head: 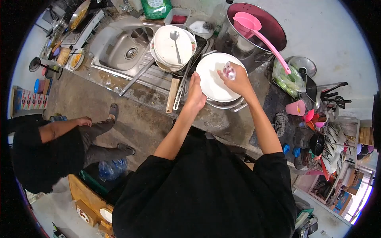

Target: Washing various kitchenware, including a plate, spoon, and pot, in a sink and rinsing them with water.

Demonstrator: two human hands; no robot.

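Observation:
My left hand (196, 92) grips the left rim of a round white plate (212, 84), which is tilted up towards me. Against the plate's inner face, my right hand (238, 79) presses a crumpled, shiny white-and-pink wad (228, 71); its material is hard to tell. Beneath the plate shows part of a metal pot (227, 104) on the counter. To the left of my hands, a stack of white plates (166, 44) carries a metal spoon (175, 44). From under the stack a wooden handle (171, 98) juts towards me.
A steel sink (119, 53) holds a metal cup (140, 36). Behind the plate stands a tall pot (253, 56) with a pink dipper (268, 41). On the right are bagged green vegetables (287, 78) and a pink cup (295, 107). Another person (53, 151) is at the left.

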